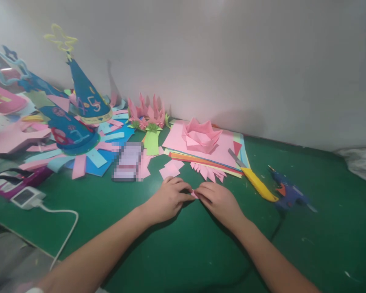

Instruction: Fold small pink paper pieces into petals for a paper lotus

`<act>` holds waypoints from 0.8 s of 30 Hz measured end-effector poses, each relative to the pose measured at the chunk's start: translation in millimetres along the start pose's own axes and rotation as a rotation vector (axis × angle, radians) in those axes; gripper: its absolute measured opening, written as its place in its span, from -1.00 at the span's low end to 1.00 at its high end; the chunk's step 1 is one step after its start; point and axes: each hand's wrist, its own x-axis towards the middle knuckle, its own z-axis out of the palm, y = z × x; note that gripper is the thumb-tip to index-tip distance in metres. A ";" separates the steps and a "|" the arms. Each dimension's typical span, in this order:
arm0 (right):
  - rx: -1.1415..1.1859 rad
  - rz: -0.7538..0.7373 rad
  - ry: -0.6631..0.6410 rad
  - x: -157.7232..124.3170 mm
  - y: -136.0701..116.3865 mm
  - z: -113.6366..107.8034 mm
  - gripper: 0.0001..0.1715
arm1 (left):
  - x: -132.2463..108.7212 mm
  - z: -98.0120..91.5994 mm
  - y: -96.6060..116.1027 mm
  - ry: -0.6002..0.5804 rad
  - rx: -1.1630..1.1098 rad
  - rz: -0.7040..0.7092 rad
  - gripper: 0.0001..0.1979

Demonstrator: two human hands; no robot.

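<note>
Between my fingertips, low over the green table (183,252), is a small piece of pink paper (194,194). My left hand (167,200) pinches its left side, and my right hand (221,202) pinches the right. Most of the piece is hidden by the fingers, so its folds cannot be made out. Just beyond my left hand lie loose pink paper squares (171,169). Several folded pink paper points (209,171) lie in a row beyond my right hand.
A folded pink paper lotus (201,136) sits on stacked coloured paper (173,140). To the right lie a yellow-handled utility knife (258,185) and a blue glue gun (289,193). Leftward are a phone (128,160), blue cone hats (87,91), a pink paper crown (148,114) and a power strip (21,183).
</note>
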 end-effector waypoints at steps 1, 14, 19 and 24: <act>0.008 -0.004 -0.009 0.3 0.7 -0.5 -0.81 | -0.2 0.1 0.1 -0.001 -0.004 -0.004 -0.65; 0.053 0.098 -0.008 3.3 -1.2 1.8 -0.84 | -2.2 8.2 -2.8 0.047 -0.071 -0.063 -0.62; 0.037 -0.047 0.016 -0.9 4.4 0.1 -0.78 | -3.4 8.3 0.9 0.076 -0.085 -0.072 -0.62; 0.038 -0.085 0.023 -2.4 6.5 -1.2 -0.75 | -2.8 6.7 3.8 0.065 -0.103 -0.101 -0.64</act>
